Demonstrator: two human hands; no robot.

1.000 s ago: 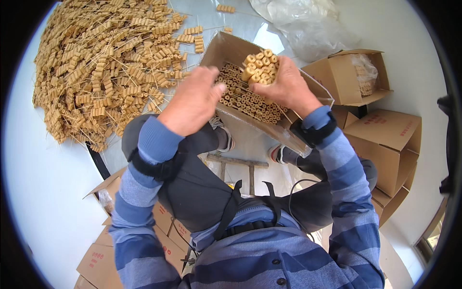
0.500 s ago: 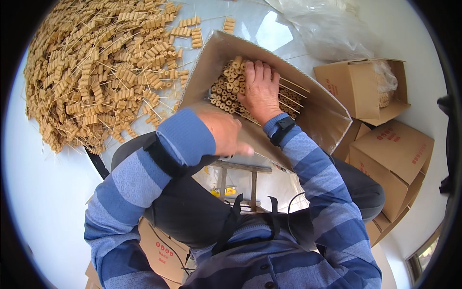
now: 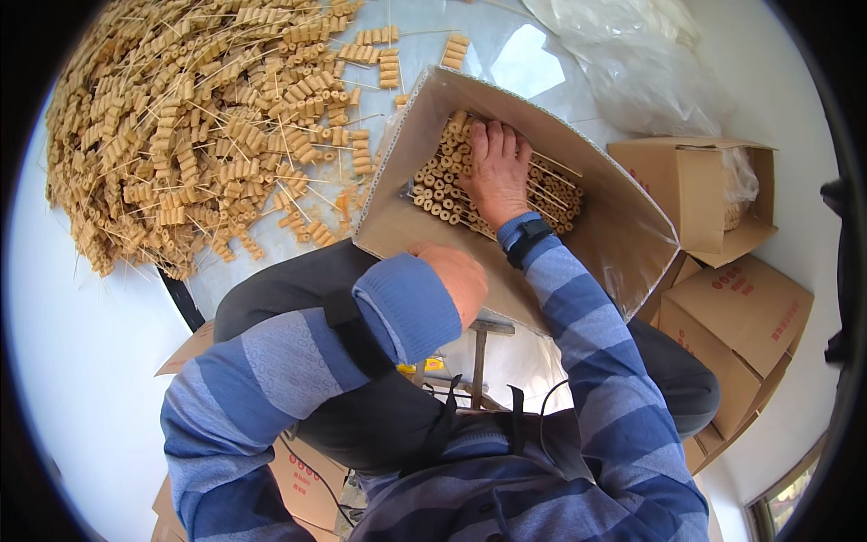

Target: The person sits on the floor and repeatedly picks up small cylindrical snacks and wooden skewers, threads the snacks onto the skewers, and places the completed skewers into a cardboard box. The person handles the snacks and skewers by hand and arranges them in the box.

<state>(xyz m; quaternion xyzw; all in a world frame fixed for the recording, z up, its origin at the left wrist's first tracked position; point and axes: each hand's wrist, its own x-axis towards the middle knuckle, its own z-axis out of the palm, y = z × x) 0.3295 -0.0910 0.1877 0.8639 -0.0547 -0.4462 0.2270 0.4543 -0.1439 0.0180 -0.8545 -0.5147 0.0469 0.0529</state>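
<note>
A tall cardboard box (image 3: 623, 237) stands tilted between my knees, with a clear liner inside. Skewers of tan, hollow-centred rolls (image 3: 442, 185) are packed in it, ring ends up on the left and thin sticks showing on the right. My right hand (image 3: 499, 172) reaches inside and lies over the packed skewers, its fingers spread apart and touching them. At the box's near left edge is my left hand (image 3: 459, 278), bent at the wrist. Its fingers are hidden from view, so what they touch or hold does not show.
At the left a large heap of the same skewers (image 3: 181, 135) covers the surface, with loose ones along its right side. Clear plastic sheeting (image 3: 623, 59) lies at the back right. More cartons (image 3: 736, 294) stand at the right, and a wooden stool frame (image 3: 479, 366) shows below the box.
My left hand has moved right and down along the box's near edge, its fingers passing out of sight. My right hand stays on the skewers. The view has shifted slightly.
</note>
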